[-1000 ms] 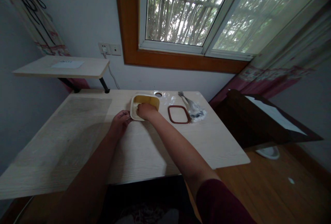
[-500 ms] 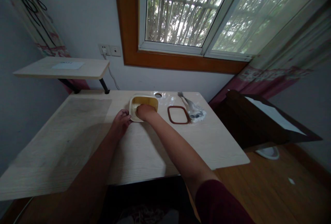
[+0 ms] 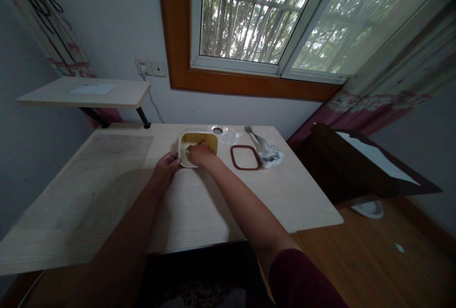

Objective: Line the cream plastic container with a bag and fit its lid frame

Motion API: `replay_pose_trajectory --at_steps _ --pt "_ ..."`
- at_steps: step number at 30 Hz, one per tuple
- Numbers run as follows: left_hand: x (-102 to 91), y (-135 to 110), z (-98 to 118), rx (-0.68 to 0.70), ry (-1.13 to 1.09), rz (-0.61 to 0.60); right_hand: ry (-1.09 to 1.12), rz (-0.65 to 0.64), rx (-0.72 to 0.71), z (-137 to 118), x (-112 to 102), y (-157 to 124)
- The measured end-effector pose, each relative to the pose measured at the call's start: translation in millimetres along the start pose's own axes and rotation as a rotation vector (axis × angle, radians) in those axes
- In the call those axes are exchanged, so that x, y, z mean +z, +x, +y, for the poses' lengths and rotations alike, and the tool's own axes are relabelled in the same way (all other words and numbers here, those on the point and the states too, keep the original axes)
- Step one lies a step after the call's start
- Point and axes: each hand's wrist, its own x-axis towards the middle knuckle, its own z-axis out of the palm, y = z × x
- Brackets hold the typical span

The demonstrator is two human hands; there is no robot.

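A pale, squarish plastic container (image 3: 180, 143) with a yellowish inside stands on the table. Against its left front corner rests my left hand (image 3: 167, 164), fingers closed on the wall there. My right hand (image 3: 200, 154) reaches down inside, its fingers bent together near the container's floor. Whatever those fingers hold, if anything, is hidden from view. Right of the container lies a reddish-brown rounded-square ring (image 3: 245, 169), like a lid rim, flat on the tabletop. Touching or close beside the ring is a crumpled clear plastic bag (image 3: 271, 156) with something dark in it.
The pale wooden table (image 3: 249, 203) has a raised shelf (image 3: 131, 94) at its back left, bearing a paper sheet (image 3: 93, 88). A clear mat (image 3: 117, 156) covers the left part. Behind the container is a cable hole (image 3: 217, 130). Dark furniture (image 3: 342, 165) stands to the right.
The fingers of my right hand have shifted slightly inside the container. My left hand stays at its corner, and the ring and bag lie as before.
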Motion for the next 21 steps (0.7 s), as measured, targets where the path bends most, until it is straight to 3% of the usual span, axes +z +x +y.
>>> replay_pose_trajectory --at_steps 21 --pt "-5.9 -1.9 7.4 0.027 0.143 0.038 0.017 -0.039 0.062 1.4 -3.3 0.2"
